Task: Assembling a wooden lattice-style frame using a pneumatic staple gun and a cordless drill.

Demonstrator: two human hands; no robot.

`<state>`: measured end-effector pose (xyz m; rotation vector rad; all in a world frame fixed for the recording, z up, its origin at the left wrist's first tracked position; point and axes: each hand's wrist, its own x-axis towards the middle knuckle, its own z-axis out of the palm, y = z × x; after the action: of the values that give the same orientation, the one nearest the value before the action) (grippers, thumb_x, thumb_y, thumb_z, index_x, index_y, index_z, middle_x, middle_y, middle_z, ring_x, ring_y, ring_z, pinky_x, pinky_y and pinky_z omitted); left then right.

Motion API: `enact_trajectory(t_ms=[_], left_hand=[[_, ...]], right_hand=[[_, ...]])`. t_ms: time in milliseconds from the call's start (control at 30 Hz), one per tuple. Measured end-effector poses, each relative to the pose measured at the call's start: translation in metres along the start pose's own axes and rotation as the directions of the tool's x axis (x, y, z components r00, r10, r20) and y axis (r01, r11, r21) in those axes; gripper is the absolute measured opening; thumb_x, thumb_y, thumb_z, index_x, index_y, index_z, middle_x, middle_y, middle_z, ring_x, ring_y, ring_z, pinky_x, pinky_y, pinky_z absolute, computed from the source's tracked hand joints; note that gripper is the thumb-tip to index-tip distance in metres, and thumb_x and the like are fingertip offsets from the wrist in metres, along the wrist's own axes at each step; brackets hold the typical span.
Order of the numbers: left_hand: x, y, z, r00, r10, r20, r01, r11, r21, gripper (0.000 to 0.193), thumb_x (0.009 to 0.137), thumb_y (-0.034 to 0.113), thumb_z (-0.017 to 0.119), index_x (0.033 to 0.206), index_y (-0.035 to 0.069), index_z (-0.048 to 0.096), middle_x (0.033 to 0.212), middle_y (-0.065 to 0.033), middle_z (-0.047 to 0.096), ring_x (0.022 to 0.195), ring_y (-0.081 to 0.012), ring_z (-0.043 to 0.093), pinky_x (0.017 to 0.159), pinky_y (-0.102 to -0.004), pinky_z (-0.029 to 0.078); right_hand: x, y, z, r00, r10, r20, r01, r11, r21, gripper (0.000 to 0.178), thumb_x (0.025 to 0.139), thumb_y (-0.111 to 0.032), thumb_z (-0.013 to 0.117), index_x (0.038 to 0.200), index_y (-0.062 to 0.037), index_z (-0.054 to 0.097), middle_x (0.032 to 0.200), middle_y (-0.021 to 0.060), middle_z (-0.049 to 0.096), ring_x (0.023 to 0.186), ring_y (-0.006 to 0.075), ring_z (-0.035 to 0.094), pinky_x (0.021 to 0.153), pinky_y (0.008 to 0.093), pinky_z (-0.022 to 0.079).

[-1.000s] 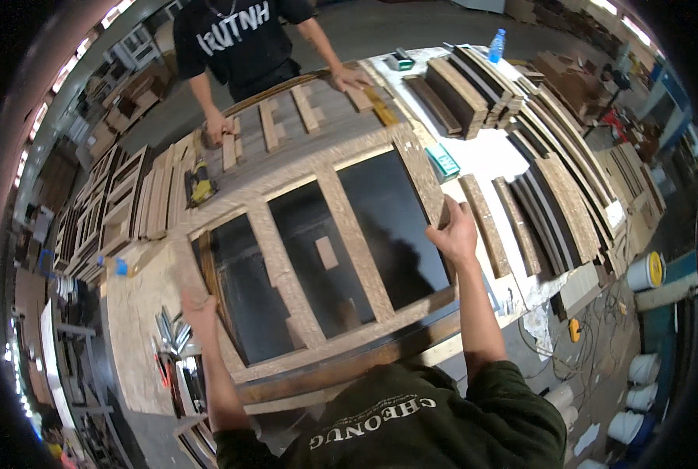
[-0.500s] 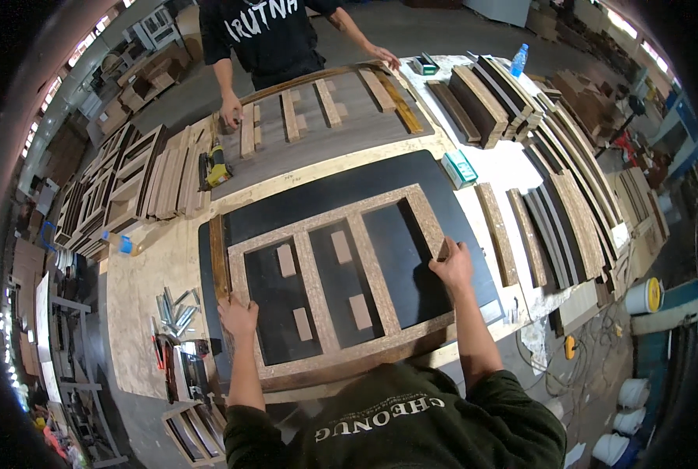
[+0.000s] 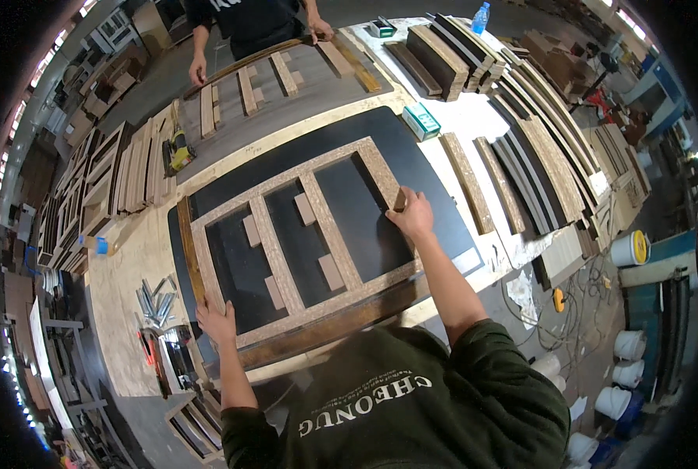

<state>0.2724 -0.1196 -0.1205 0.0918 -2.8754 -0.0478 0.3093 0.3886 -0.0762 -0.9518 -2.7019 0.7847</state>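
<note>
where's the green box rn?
Head view, upper middle: the green box lies on the pale bench top just beyond the far right corner of the black panel, left of the stacked strips.

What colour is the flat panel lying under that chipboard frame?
Black. The panel under the speckled tan chipboard frame shows best in the head view.

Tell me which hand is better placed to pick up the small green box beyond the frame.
Right. The right hand rests on the particleboard frame's far right rail, on the side of the green box. The left hand grips the near left corner, farther away.
</note>
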Motion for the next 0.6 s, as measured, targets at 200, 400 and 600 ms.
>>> enact_trajectory(t_ms=[200, 400, 600], left_hand=[[-0.021, -0.028, 0.023, 0.970, -0.125, -0.210, 0.048, 0.939, -0.340, 0.071, 0.064, 0.022, 0.083, 0.119, -0.005, 0.046, 0.117, -0.0231, 0.052, 0.106, -0.0372, 0.053, 0.095, -0.0433, 0.043], [-0.032, -0.028, 0.016, 0.991, -0.097, -0.094, 0.094, 0.995, -0.031, 0.063, 0.075, 0.029, 0.072, 0.124, -0.004, 0.050, 0.121, -0.0234, 0.051, 0.114, -0.0382, 0.049, 0.095, -0.0460, 0.042], [-0.026, -0.001, 0.013, 0.986, -0.119, -0.112, 0.102, 0.984, -0.149, 0.058, 0.069, 0.021, 0.074, 0.117, -0.004, 0.054, 0.117, -0.0227, 0.051, 0.110, -0.0409, 0.048, 0.095, -0.0454, 0.039]], right_hand=[[-0.009, 0.010, 0.024, 0.998, -0.008, 0.064, 0.010, 0.999, -0.036, 0.050, 0.065, -0.029, 0.073, 0.109, -0.0098, 0.056, 0.104, 0.0212, 0.058, 0.100, 0.0373, 0.055, 0.086, 0.0442, 0.048], [-0.021, -0.006, 0.002, 0.995, 0.031, 0.095, -0.032, 0.999, 0.007, 0.070, 0.067, -0.030, 0.076, 0.127, -0.0123, 0.046, 0.114, 0.0187, 0.051, 0.107, 0.0366, 0.052, 0.091, 0.0443, 0.047], [0.035, -0.002, -0.026, 0.999, -0.050, -0.018, 0.050, 0.999, -0.001, 0.097, 0.064, -0.049, 0.076, 0.136, 0.0028, 0.035, 0.131, 0.0229, 0.046, 0.122, 0.0382, 0.044, 0.100, 0.0429, 0.040]])
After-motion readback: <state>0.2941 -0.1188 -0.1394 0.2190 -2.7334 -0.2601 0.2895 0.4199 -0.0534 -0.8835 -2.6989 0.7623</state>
